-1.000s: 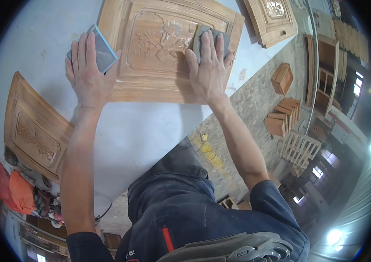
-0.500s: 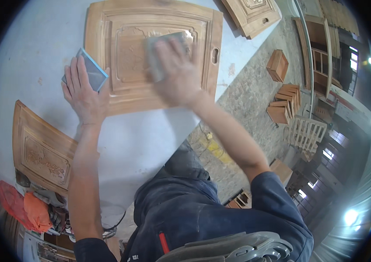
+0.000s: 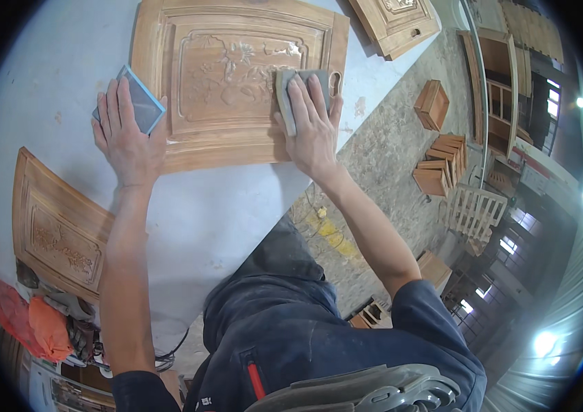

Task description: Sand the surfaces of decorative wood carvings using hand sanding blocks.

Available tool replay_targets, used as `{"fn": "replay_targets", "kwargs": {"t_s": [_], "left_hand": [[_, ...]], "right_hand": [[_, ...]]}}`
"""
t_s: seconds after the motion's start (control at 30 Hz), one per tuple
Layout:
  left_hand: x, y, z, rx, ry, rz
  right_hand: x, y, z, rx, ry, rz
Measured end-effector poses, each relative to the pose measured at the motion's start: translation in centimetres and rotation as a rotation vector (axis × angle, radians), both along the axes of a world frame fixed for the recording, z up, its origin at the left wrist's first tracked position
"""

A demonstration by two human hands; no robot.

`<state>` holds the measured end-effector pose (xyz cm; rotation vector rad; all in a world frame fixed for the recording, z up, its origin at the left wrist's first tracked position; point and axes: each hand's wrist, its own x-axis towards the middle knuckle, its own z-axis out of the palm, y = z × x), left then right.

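Observation:
A carved wooden door panel (image 3: 219,72) with a raised floral relief and an oval cut-out lies on the white tabletop (image 3: 209,226). My right hand (image 3: 313,134) presses a grey sanding sponge (image 3: 284,99) on the panel's right part, near the cut-out, with its fingers laid over the sponge. At the panel's left edge, my left hand (image 3: 127,141) holds a grey sanding pad with blue edges (image 3: 146,103); its fingers lie across the pad, and the thumb is by the panel's edge. The palm sides of both hands are hidden.
A second carved panel (image 3: 61,226) lies at the left, beside red and orange cloths (image 3: 48,329). Another panel (image 3: 394,24) sits at the far right table corner. On the floor are wooden drawers (image 3: 432,105), a stack of boxes (image 3: 442,163) and a slatted rack (image 3: 477,213).
My right hand has slid the sanding sponge rightward and slightly nearer across the panel, uncovering the middle of the carving. My left hand keeps its place at the left edge.

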<state>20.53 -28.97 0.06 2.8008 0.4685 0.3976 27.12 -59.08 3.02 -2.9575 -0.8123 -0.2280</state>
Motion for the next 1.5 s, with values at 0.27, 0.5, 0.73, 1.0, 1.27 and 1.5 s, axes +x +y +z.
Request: {"fn": "replay_targets", "kwargs": {"t_s": [0.27,0.5,0.73,1.0,1.27,1.5], "left_hand": [[-0.8,0.2,-1.2,0.015,-0.022,-0.018],[-0.6,0.0,-0.6,-0.012,-0.031,-0.054],[-0.6,0.6,-0.7,-0.091,0.029,-0.051],[-0.4,0.3,0.4,-0.118,-0.020,-0.027],[-0.7,0.0,0.2,-0.272,-0.160,0.048],[-0.5,-0.9,0.1,-0.396,-0.202,0.053]], "right_hand": [[-4.6,1.4,0.1,0.200,0.116,-0.155],[-4.5,8.5,-0.9,0.328,0.079,-0.289],[-4.0,8.3,-0.6,0.343,0.196,0.183],[0.0,5.4,-0.6,0.170,0.108,0.030],[-3.2,13.7,-0.4,0.316,0.273,0.263],[-0.2,13.7,0.3,0.114,0.150,0.239]]}}
